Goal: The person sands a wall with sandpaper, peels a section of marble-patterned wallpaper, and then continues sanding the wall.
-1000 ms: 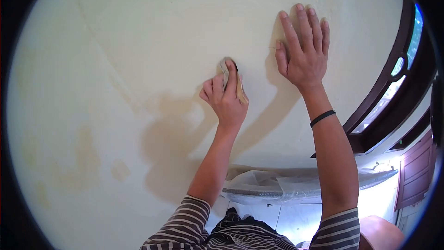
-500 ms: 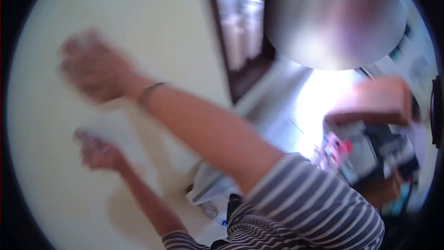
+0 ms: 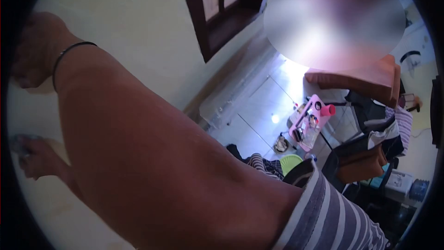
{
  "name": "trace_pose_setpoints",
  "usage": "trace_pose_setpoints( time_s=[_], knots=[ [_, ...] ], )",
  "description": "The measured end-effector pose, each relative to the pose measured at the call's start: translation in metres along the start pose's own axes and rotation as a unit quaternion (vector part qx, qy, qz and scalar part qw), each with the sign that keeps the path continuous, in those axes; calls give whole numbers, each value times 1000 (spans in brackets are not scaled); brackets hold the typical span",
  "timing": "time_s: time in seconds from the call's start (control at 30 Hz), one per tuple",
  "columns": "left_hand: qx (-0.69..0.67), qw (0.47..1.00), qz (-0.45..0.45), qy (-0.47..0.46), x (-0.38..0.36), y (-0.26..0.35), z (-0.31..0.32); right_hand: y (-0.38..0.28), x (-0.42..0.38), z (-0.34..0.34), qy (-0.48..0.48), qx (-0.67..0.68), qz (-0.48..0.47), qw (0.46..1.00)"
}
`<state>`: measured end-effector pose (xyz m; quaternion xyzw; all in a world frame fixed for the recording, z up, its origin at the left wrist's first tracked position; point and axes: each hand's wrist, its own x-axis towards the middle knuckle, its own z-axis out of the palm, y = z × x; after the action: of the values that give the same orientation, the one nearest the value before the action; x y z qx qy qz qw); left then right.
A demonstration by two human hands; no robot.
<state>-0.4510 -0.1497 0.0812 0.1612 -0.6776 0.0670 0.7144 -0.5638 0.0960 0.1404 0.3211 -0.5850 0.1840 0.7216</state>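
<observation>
My right hand point(image 3: 38, 48), with a thin black band point(image 3: 76, 46) at the wrist, reaches across to the pale wall point(image 3: 134, 23) at the far left. Its fingers are curled in against the wall and sit in the dark rim of the view, so what they hold is hidden. Below it, my left hand point(image 3: 41, 159) is closed on a small greyish piece point(image 3: 22, 144), held close to the wall. My right forearm and a striped sleeve point(image 3: 337, 213) fill much of the foreground.
A dark-framed window point(image 3: 226, 28) is set in the wall. On the tiled floor point(image 3: 259, 111) stand a pink tray-like table point(image 3: 307, 129) with small items and a green ribbed basin point(image 3: 291, 163). Brown cushioned furniture point(image 3: 356, 83) is at the right; a blurred oval covers the upper right.
Both hands have shifted left toward the edge of the view, and my right arm now looms larger. The view has turned, so more of the floor and the pink table shows.
</observation>
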Motion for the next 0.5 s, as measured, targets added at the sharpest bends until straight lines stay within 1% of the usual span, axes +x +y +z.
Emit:
trace_pose_setpoints(
  time_s=[0.1,0.17,0.2,0.23,0.27,0.3,0.37,0.43,0.5],
  knots=[
    [70,997,4,-37,-46,-8,-7,-10,3,18,14,15,3,1000],
    [122,986,42,-104,-60,4,-25,-10,1,28,11,24,-2,1000],
    [110,987,102,-67,-72,2,-26,-11,2,33,7,29,-8,1000],
    [59,992,90,-70,-71,14,-28,-12,0,35,-8,37,-12,999],
    [57,990,55,-115,-69,9,-30,-13,0,37,-19,41,-13,999],
    [64,992,52,-97,-55,12,-35,-13,-1,37,-30,45,-13,998],
    [86,993,46,-69,-29,23,-31,-10,-7,38,-61,122,-5,991],
    [59,997,34,-43,6,23,-30,-8,-8,40,-64,123,3,990],
    [77,995,56,-23,19,23,-28,-6,-3,26,-100,91,8,991]
  ],
)
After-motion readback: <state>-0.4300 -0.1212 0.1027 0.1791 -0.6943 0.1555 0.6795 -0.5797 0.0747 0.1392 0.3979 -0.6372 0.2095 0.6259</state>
